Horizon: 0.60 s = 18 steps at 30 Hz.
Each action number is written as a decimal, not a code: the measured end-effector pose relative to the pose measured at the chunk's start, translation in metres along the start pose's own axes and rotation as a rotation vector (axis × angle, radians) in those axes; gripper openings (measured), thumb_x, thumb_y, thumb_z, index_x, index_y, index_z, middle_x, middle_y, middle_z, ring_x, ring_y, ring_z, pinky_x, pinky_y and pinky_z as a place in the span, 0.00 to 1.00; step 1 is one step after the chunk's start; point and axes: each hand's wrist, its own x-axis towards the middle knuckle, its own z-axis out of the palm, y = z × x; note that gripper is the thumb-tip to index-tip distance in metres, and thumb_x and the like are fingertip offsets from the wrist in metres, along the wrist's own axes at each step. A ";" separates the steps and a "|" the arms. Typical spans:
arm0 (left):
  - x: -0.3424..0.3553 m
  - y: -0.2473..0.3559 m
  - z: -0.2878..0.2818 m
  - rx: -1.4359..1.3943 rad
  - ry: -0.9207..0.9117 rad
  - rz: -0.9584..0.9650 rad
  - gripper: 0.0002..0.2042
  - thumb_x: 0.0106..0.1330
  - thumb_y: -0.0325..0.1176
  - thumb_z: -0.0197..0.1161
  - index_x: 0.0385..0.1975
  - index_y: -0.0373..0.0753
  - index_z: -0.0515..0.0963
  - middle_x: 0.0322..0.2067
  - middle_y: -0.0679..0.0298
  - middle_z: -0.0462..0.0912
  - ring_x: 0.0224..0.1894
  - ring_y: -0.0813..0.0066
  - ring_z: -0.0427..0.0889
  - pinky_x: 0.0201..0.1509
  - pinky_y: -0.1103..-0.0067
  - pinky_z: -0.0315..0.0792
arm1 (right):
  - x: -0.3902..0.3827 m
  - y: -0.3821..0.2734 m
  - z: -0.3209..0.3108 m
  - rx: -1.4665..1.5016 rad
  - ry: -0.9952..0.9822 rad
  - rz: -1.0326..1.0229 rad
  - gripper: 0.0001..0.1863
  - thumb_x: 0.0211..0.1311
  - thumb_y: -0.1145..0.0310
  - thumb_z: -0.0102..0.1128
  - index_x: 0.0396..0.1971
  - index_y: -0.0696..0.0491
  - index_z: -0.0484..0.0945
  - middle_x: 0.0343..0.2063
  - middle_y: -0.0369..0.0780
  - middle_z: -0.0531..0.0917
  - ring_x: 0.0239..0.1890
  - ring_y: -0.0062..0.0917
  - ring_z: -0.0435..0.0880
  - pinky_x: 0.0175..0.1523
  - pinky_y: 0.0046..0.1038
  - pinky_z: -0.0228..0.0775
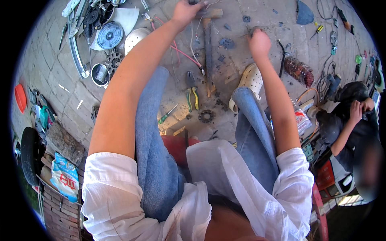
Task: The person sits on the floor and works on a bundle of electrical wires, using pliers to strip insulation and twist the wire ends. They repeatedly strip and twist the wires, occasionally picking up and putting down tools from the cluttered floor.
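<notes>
My left hand [187, 12] reaches to the top of the view with fingers curled beside a hammer [208, 52] and thin wires [192, 42]; what it grips is too small to make out. My right hand [258, 42] is closed at a small dark object [254, 29] on the paving, partly hidden by its fingers. Between my legs lie open-jawed pliers [192, 94] with green-and-yellow handles, a green screwdriver [167, 115] and a dark perforated disc [206, 116]. Broken dark fragments [226, 43] lie between my hands.
Metal parts and a blue round disc [109, 35] lie upper left. A rock [64, 142], tyre [32, 156] and plastic bag [64, 176] sit left. A red coil [297, 72] and yellow screwdriver [317, 31] lie right. Another person [350, 152] works at the right edge.
</notes>
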 end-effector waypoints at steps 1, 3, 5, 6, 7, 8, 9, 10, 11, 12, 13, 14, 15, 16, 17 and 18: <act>0.001 -0.002 0.001 -0.019 -0.006 0.003 0.13 0.62 0.40 0.67 0.29 0.33 0.82 0.25 0.66 0.82 0.25 0.80 0.78 0.29 0.79 0.72 | -0.002 0.002 0.006 -0.086 0.055 -0.070 0.09 0.50 0.67 0.63 0.28 0.56 0.77 0.27 0.46 0.82 0.33 0.41 0.83 0.35 0.38 0.77; 0.005 -0.005 0.003 -0.069 -0.022 -0.005 0.13 0.62 0.39 0.67 0.29 0.33 0.82 0.25 0.66 0.82 0.25 0.80 0.78 0.29 0.80 0.72 | -0.004 0.001 0.007 -0.180 0.119 -0.159 0.04 0.51 0.71 0.59 0.27 0.54 0.76 0.26 0.44 0.81 0.31 0.38 0.83 0.33 0.35 0.77; 0.006 -0.006 0.003 -0.131 -0.039 -0.027 0.13 0.62 0.39 0.67 0.29 0.33 0.81 0.25 0.66 0.82 0.25 0.80 0.79 0.29 0.80 0.73 | -0.010 -0.005 0.007 -0.197 0.138 -0.199 0.02 0.50 0.74 0.55 0.26 0.53 0.75 0.25 0.42 0.80 0.30 0.36 0.83 0.32 0.33 0.77; 0.005 -0.004 0.003 -0.138 -0.043 -0.034 0.13 0.62 0.39 0.67 0.29 0.33 0.81 0.25 0.66 0.82 0.25 0.80 0.79 0.28 0.80 0.73 | -0.013 -0.008 0.005 -0.165 0.117 -0.200 0.03 0.50 0.73 0.57 0.27 0.54 0.75 0.25 0.42 0.81 0.30 0.36 0.83 0.32 0.33 0.77; 0.003 -0.004 0.003 -0.144 -0.047 -0.041 0.12 0.62 0.38 0.67 0.29 0.33 0.81 0.25 0.66 0.82 0.25 0.80 0.79 0.28 0.80 0.73 | -0.018 -0.011 0.002 -0.134 0.096 -0.201 0.04 0.50 0.72 0.58 0.27 0.54 0.75 0.25 0.42 0.81 0.30 0.36 0.83 0.32 0.34 0.77; 0.002 -0.003 0.002 -0.149 -0.048 -0.047 0.12 0.63 0.38 0.67 0.29 0.33 0.81 0.25 0.66 0.82 0.25 0.80 0.79 0.28 0.80 0.73 | -0.022 -0.014 0.001 -0.100 0.075 -0.202 0.06 0.51 0.71 0.60 0.28 0.55 0.75 0.25 0.43 0.81 0.31 0.37 0.84 0.32 0.35 0.76; 0.002 -0.002 0.003 -0.148 -0.043 -0.047 0.13 0.62 0.38 0.67 0.29 0.33 0.81 0.25 0.66 0.82 0.25 0.80 0.79 0.28 0.80 0.73 | -0.025 -0.015 0.000 0.009 0.052 -0.178 0.07 0.51 0.70 0.61 0.28 0.56 0.75 0.26 0.43 0.82 0.31 0.37 0.84 0.33 0.36 0.76; 0.002 -0.001 0.004 -0.146 -0.037 -0.046 0.13 0.62 0.39 0.67 0.29 0.33 0.81 0.25 0.66 0.82 0.25 0.80 0.79 0.28 0.80 0.73 | -0.029 -0.016 0.000 0.117 0.028 -0.153 0.09 0.51 0.69 0.62 0.29 0.57 0.75 0.26 0.43 0.83 0.32 0.38 0.84 0.35 0.37 0.76; 0.002 -0.001 0.004 -0.145 -0.033 -0.047 0.13 0.62 0.39 0.68 0.29 0.33 0.81 0.24 0.66 0.82 0.25 0.80 0.78 0.28 0.80 0.72 | -0.032 -0.015 0.000 0.224 0.003 -0.126 0.11 0.51 0.68 0.64 0.30 0.58 0.75 0.27 0.44 0.83 0.33 0.38 0.84 0.36 0.38 0.76; 0.002 -0.002 0.003 -0.099 -0.022 -0.026 0.13 0.62 0.40 0.68 0.29 0.33 0.81 0.25 0.66 0.82 0.25 0.80 0.78 0.28 0.80 0.72 | -0.032 -0.013 0.002 0.414 -0.061 -0.053 0.12 0.51 0.67 0.65 0.31 0.59 0.76 0.28 0.44 0.83 0.34 0.39 0.84 0.37 0.39 0.75; 0.002 -0.002 0.000 -0.052 -0.011 -0.006 0.14 0.61 0.40 0.68 0.29 0.33 0.81 0.25 0.66 0.82 0.25 0.80 0.78 0.28 0.80 0.72 | -0.029 -0.010 0.005 0.603 -0.125 0.022 0.14 0.50 0.66 0.66 0.32 0.59 0.76 0.29 0.45 0.84 0.35 0.40 0.83 0.38 0.39 0.75; 0.002 -0.002 0.000 -0.007 -0.004 0.016 0.14 0.61 0.41 0.68 0.29 0.33 0.81 0.25 0.66 0.82 0.24 0.80 0.78 0.28 0.80 0.71 | -0.026 -0.005 0.007 0.789 -0.187 0.101 0.15 0.50 0.65 0.67 0.33 0.59 0.77 0.30 0.46 0.84 0.36 0.41 0.83 0.40 0.40 0.74; 0.002 -0.002 0.001 -0.012 -0.003 0.017 0.14 0.61 0.41 0.68 0.29 0.34 0.81 0.25 0.66 0.82 0.24 0.80 0.77 0.28 0.79 0.71 | -0.024 0.002 0.010 0.765 -0.198 0.109 0.15 0.50 0.64 0.67 0.33 0.59 0.77 0.30 0.46 0.84 0.36 0.41 0.83 0.40 0.40 0.74; 0.002 -0.001 0.002 -0.017 -0.003 0.018 0.14 0.61 0.41 0.68 0.29 0.34 0.81 0.25 0.66 0.82 0.24 0.79 0.77 0.28 0.79 0.71 | -0.023 0.010 0.013 0.741 -0.210 0.118 0.15 0.51 0.64 0.67 0.33 0.59 0.78 0.30 0.46 0.84 0.37 0.42 0.83 0.41 0.40 0.74; 0.003 -0.002 0.003 -0.021 -0.003 0.020 0.14 0.61 0.41 0.68 0.30 0.34 0.82 0.25 0.66 0.82 0.24 0.79 0.77 0.28 0.79 0.71 | -0.022 0.016 0.017 0.720 -0.221 0.127 0.14 0.51 0.64 0.67 0.33 0.58 0.78 0.31 0.47 0.84 0.37 0.42 0.83 0.42 0.40 0.74; 0.004 -0.003 0.003 -0.012 -0.008 0.017 0.14 0.61 0.41 0.68 0.30 0.34 0.82 0.25 0.66 0.82 0.24 0.80 0.77 0.28 0.78 0.71 | -0.023 0.019 0.022 0.637 -0.131 0.130 0.15 0.50 0.63 0.68 0.33 0.59 0.78 0.31 0.47 0.84 0.37 0.42 0.83 0.42 0.40 0.74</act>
